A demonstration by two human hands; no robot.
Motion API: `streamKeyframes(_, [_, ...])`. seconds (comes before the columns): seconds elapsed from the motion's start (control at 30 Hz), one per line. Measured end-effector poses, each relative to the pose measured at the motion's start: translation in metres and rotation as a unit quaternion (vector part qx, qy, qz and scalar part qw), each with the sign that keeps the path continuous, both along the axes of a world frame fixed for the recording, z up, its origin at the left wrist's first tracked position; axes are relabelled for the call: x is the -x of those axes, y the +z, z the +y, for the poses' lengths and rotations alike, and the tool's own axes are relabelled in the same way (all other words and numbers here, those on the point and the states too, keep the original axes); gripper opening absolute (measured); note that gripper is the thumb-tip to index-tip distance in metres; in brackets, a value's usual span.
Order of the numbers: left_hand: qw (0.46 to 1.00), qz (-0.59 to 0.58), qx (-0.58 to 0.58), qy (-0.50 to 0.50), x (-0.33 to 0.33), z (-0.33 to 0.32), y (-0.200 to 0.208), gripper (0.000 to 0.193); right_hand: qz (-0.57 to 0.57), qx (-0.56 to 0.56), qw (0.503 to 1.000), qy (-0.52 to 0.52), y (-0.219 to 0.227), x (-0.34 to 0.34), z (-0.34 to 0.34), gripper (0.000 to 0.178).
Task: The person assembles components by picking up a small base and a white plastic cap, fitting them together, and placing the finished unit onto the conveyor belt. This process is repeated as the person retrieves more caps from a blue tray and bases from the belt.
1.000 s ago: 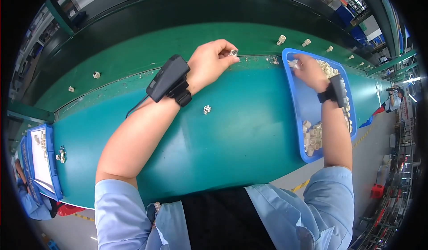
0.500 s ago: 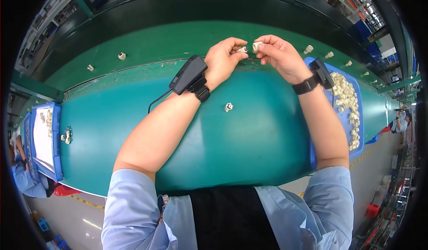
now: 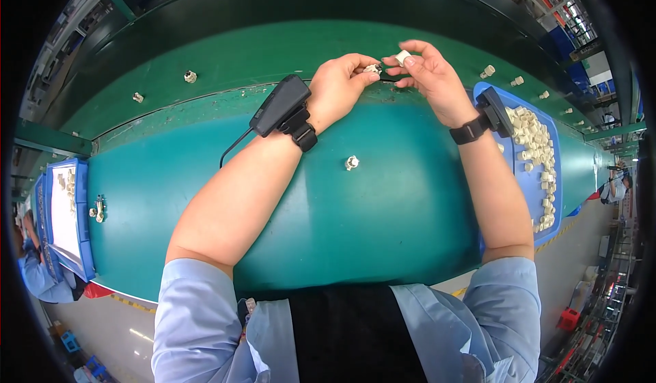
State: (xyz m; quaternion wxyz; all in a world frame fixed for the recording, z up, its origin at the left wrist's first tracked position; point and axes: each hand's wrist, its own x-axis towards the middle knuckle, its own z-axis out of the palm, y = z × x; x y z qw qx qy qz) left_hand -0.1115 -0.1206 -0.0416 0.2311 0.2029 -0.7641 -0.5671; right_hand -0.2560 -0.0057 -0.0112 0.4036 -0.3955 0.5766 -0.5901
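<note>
The left hand (image 3: 338, 86) is pinching a small white-and-metal fitting (image 3: 372, 69) above the table (image 3: 396, 212), while the right hand (image 3: 441, 86) is grasping a cream cylindrical cap (image 3: 402, 58) just beside it, fingers (image 3: 418, 73) closing around it. Another fitting (image 3: 352, 163) is lying nearer the body; loose caps (image 3: 536, 140) are filling part of the blue tray (image 3: 557, 178).

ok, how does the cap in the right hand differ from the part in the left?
Shape: the cap is a plain, short cylinder; the part looks irregular, though fingers partly hide it.
Colour: the cap is evenly pale, the part pale with dark bits.
Shared: both are small and pinched in the hands, right and left, not joined.
</note>
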Motion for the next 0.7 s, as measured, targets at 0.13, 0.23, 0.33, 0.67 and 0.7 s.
streamKeyframes(0.13, [0.998,0.032,-0.044,-0.014,-0.001,-0.003,-0.003,0.02,0.052,-0.006,0.999,-0.005,0.0,-0.006,-0.002,0.026])
streamKeyframes(0.23, [0.998,0.04,-0.042,-0.024,0.0,0.0,-0.001,0.019,0.067,-0.019,0.998,0.001,-0.002,0.0,0.0,0.026])
streamKeyframes(0.33, [0.999,0.018,0.0,-0.031,0.001,0.003,0.002,0.019,0.055,-0.023,0.998,0.021,-0.004,0.005,0.002,0.026])
streamKeyframes(0.67, [0.998,-0.014,0.03,-0.05,0.004,0.012,0.01,0.017,0.089,-0.058,0.994,-0.019,0.0,0.003,0.007,0.019])
streamKeyframes(0.7, [0.998,-0.019,0.038,-0.052,0.004,0.013,0.011,0.016,0.094,-0.066,0.993,-0.024,0.0,0.003,0.007,0.017])
